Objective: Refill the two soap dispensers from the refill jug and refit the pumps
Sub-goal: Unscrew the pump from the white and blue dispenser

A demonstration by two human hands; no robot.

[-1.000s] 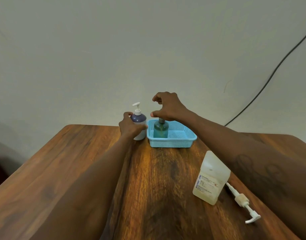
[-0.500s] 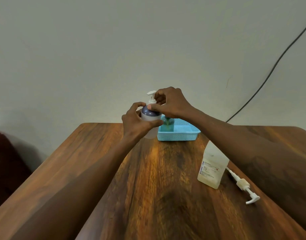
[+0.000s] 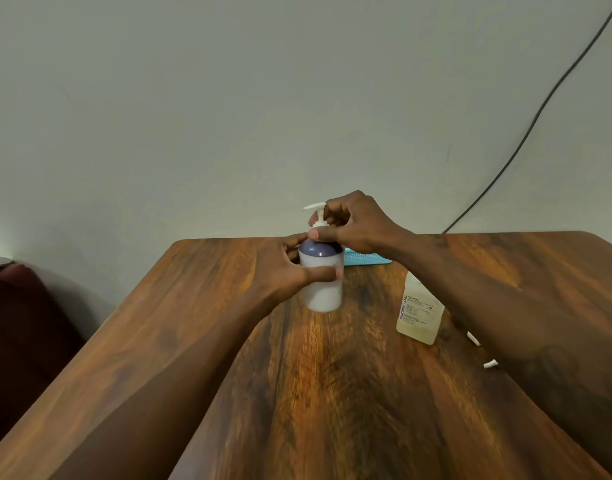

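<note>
The left hand (image 3: 284, 268) is grasping the white cylindrical plastic soap dispenser with a dark blue domed shoulder (image 3: 322, 282), thumb across its front and fingers wrapping the far side. The dispenser is standing upright; whether its base is touching the brown wooden counter (image 3: 332, 393) cannot be told. The right hand (image 3: 356, 225) is closing from above on the white plastic pump (image 3: 318, 214), thumb and fingertips pinching its collar just over the blue shoulder, the spout pointing away to the left. Just behind the right hand, a light blue plastic basket (image 3: 363, 259) is showing only an edge. Near the right forearm's inner side, the translucent rectangular refill jug with a printed label (image 3: 419, 313) is standing on the counter. Beyond that forearm, white fragments of a loose pump (image 3: 490, 364) are lying on the counter, mostly hidden.
</note>
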